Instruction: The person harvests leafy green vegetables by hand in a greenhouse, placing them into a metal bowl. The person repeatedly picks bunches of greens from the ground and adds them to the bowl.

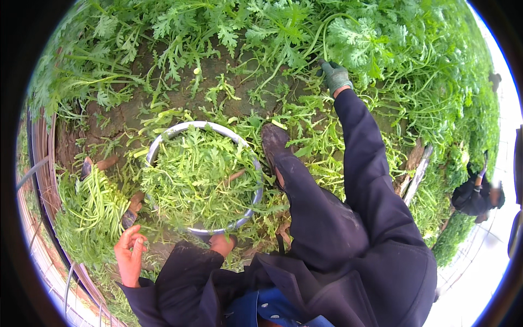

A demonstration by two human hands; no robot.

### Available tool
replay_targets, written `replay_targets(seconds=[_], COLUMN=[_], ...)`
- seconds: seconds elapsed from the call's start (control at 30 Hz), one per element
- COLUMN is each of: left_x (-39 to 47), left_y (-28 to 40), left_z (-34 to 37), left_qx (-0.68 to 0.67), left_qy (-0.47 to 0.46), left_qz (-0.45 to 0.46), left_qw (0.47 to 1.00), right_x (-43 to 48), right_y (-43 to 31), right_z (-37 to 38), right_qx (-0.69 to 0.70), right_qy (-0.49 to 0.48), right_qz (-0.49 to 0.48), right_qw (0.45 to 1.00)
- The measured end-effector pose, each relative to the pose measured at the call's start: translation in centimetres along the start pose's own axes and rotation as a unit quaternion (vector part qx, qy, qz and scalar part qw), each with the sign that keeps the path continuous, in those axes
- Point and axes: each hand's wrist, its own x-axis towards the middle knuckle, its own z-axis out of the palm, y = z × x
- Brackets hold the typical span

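Note:
My right hand (pixel 336 77), in a green work glove, reaches to the stems at the edge of the standing leafy greens (pixel 355 41); its fingers are partly hidden, so its hold cannot be made out. My bare left hand (pixel 131 251) is raised at the lower left, fingers loosely curled and apart, with nothing in it. Just above it lies a pile of cut greens (pixel 96 204), pale stems side by side. Between my feet stands a round basin with a pale rim (pixel 258 180), full of loose leaves and stems (pixel 204 171).
Dense greens run along the top and right. Trimmed stems and leaves litter the brown soil (pixel 122 118). My dark shoe (pixel 274 139) is beside the basin. A weathered piece of wood (pixel 416 173) lies at the right, and another person (pixel 476 194) in dark clothes crouches farther off.

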Motion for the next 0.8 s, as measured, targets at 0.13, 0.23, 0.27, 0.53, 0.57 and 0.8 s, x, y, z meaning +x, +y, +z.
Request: replay_targets(seconds=[0.13,0.23,0.27,0.53,0.57,0.8], left_x=[0.1,0.1,0.1,0.2,0.3,0.8], left_y=[0.1,0.2,0.2,0.5,0.5,0.7], left_z=[0.1,0.1,0.1,-0.5,-0.5,-1.1], left_qx=[0.004,0.009,0.012,0.010,0.012,0.026], left_qy=[-0.002,-0.008,-0.010,0.000,0.004,-0.027], left_qz=[-0.001,0.000,0.002,-0.006,-0.004,0.000], left_qw=[1.000,1.000,1.000,1.000,1.000,0.999], right_x=[-0.3,0.4,1.2,-0.2,-0.6,1.3], right_y=[-0.1,0.7,0.5,-3.0,-4.0,-5.9], right_z=[-0.2,0.2,0.2,-2.6,-2.3,7.0], right_qx=[-0.281,-0.278,-0.323,0.258,0.290,0.187], right_qy=[0.067,0.090,0.053,-0.163,-0.152,0.127], right_qz=[-0.291,-0.197,-0.128,0.146,0.113,-0.020], right_qw=[0.912,0.936,0.936,0.941,0.938,0.974])
